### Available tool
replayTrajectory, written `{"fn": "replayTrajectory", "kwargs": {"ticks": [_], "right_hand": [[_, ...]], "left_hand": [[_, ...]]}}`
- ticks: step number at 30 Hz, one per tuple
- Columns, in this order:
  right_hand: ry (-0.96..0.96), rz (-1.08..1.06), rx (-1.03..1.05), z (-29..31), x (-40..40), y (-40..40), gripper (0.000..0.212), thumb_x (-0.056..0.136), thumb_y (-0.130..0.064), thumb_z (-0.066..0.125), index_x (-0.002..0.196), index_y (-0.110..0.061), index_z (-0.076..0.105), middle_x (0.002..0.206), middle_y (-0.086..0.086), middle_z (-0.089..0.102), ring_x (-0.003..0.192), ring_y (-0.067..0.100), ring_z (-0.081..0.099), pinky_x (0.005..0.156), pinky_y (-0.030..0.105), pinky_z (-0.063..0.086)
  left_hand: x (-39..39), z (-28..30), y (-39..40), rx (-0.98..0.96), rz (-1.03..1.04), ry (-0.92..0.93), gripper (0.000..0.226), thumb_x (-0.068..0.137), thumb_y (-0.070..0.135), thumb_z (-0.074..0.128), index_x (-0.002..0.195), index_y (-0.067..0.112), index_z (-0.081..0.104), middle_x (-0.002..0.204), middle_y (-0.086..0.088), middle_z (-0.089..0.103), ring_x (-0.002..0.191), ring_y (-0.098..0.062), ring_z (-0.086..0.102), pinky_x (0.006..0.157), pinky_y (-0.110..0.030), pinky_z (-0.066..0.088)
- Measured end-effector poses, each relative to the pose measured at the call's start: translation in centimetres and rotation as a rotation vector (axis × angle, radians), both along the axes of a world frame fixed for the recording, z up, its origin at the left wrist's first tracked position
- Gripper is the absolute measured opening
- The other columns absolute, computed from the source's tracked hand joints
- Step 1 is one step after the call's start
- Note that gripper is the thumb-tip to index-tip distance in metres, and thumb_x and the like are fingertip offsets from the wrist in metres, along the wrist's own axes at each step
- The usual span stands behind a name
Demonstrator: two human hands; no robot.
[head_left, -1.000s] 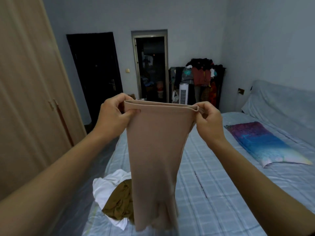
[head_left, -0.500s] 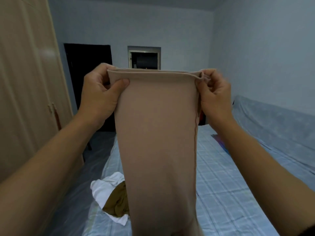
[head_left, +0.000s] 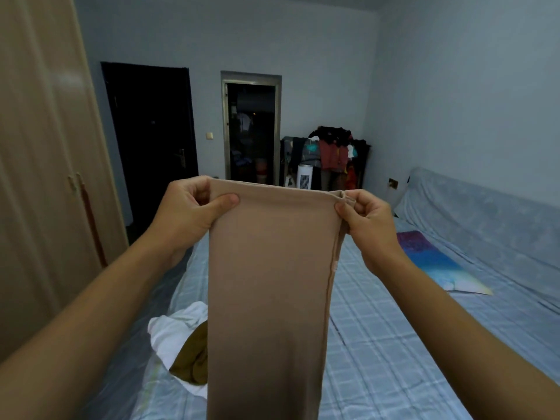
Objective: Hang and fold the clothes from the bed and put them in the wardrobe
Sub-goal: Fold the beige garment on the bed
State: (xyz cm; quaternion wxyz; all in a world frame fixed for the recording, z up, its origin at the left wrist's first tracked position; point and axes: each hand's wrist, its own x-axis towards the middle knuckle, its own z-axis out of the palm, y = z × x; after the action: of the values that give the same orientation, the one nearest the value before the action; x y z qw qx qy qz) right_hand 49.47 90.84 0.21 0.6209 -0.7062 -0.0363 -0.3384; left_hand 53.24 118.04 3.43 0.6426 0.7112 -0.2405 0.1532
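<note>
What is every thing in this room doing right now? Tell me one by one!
Beige garment: held up, hanging straight down.
Left hand: pinches the garment's top left corner.
Right hand: pinches the top right corner.
White garment: crumpled on the bed.
Olive garment: crumpled on the white one.
Bed: covered by a checked sheet.
Wardrobe: doors closed.
Dark door: closed.
Doorway: open.

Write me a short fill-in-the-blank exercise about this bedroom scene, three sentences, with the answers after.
1. The left hand and right hand hold up a ____-coloured garment by its top edge.
2. A white garment lies on the ____.
3. The wardrobe stands on the person's ____ side.

Answers: beige; bed; left
</note>
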Motion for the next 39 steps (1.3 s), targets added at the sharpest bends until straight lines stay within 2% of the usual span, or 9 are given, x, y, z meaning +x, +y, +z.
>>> {"fn": "replayTrajectory", "kwargs": {"ticks": [4,8,15,18,21,29,32,35,39], "right_hand": [[0.074,0.018,0.003,-1.4,4.4,-3.1,0.013,0.097,-0.01,0.059,0.097,-0.015,0.071,0.083,0.01,0.069,0.076,0.019,0.063,0.073,0.041,0.054],[0.117,0.012,0.009,-1.4,12.3,-7.2,0.012,0.097,-0.01,0.059,0.096,-0.015,0.07,0.08,0.003,0.07,0.074,0.014,0.064,0.071,0.038,0.056],[0.191,0.002,0.026,-1.6,31.5,-16.7,0.014,0.097,-0.012,0.06,0.089,-0.017,0.07,0.083,0.006,0.07,0.078,0.018,0.064,0.077,0.044,0.056],[0.108,0.022,-0.033,0.6,37.5,-19.9,0.011,0.097,-0.012,0.061,0.09,-0.016,0.069,0.079,0.002,0.068,0.071,0.011,0.061,0.067,0.035,0.054],[-0.038,0.039,-0.045,3.4,40.5,-21.8,0.005,0.096,-0.011,0.062,0.096,-0.011,0.067,0.079,-0.002,0.068,0.069,0.004,0.061,0.062,0.023,0.052],[-0.145,0.072,-0.141,2.8,40.7,-23.8,0.003,0.096,-0.01,0.061,0.097,-0.011,0.064,0.077,-0.012,0.067,0.072,0.001,0.06,0.065,0.018,0.05],[-0.065,0.062,-0.169,-1.0,38.9,-23.1,0.011,0.097,-0.006,0.06,0.093,-0.015,0.064,0.074,-0.015,0.067,0.072,0.002,0.06,0.066,0.021,0.05],[0.056,0.063,-0.176,-6.3,36.2,-21.6,0.016,0.097,-0.002,0.058,0.091,-0.016,0.064,0.076,-0.01,0.067,0.074,0.004,0.062,0.069,0.023,0.052],[0.213,0.063,-0.19,-14.8,30.7,-18.9,0.022,0.096,0.0,0.058,0.089,-0.019,0.065,0.078,-0.004,0.067,0.073,0.005,0.062,0.068,0.022,0.052]], "left_hand": [[4.3,-1.6,-3.0,0.017,-0.027,0.045,0.01,0.088,0.01,0.069,0.099,0.008,0.07,0.092,-0.009,0.075,0.081,-0.014,0.072,0.067,-0.024,0.059],[11.9,-2.4,-7.4,0.029,0.023,0.101,0.014,0.091,0.012,0.068,0.104,0.007,0.069,0.096,-0.01,0.074,0.085,-0.019,0.072,0.072,-0.03,0.062],[31.5,-2.6,-18.6,0.056,0.173,0.196,0.003,0.094,0.012,0.065,0.095,0.013,0.068,0.09,-0.004,0.07,0.08,-0.016,0.068,0.055,-0.018,0.053],[37.2,-1.3,-21.5,0.055,0.25,0.146,0.007,0.095,0.012,0.065,0.098,0.007,0.067,0.085,-0.003,0.068,0.073,-0.011,0.064,0.052,-0.018,0.052],[40.3,0.9,-22.9,0.06,0.26,0.031,0.001,0.095,0.015,0.065,0.093,0.015,0.065,0.087,-0.002,0.067,0.075,-0.009,0.063,0.057,-0.017,0.052],[41.4,-0.2,-23.3,0.183,0.182,-0.158,0.012,0.092,0.009,0.068,0.088,0.017,0.061,0.08,0.002,0.064,0.07,-0.001,0.06,0.063,-0.016,0.051],[40.2,-4.5,-21.9,0.289,0.139,-0.154,0.014,0.09,0.007,0.069,0.088,0.02,0.063,0.082,0.003,0.066,0.072,-0.003,0.063,0.066,-0.02,0.052],[38.3,-10.3,-20.0,0.377,0.117,-0.104,0.013,0.089,0.007,0.07,0.087,0.019,0.066,0.081,-0.001,0.068,0.077,-0.02,0.066,0.067,-0.036,0.053],[33.3,-18.5,-16.8,0.452,0.057,-0.061,0.02,0.086,-0.003,0.068,0.084,0.017,0.068,0.079,-0.001,0.068,0.075,-0.019,0.065,0.066,-0.03,0.051]]}}
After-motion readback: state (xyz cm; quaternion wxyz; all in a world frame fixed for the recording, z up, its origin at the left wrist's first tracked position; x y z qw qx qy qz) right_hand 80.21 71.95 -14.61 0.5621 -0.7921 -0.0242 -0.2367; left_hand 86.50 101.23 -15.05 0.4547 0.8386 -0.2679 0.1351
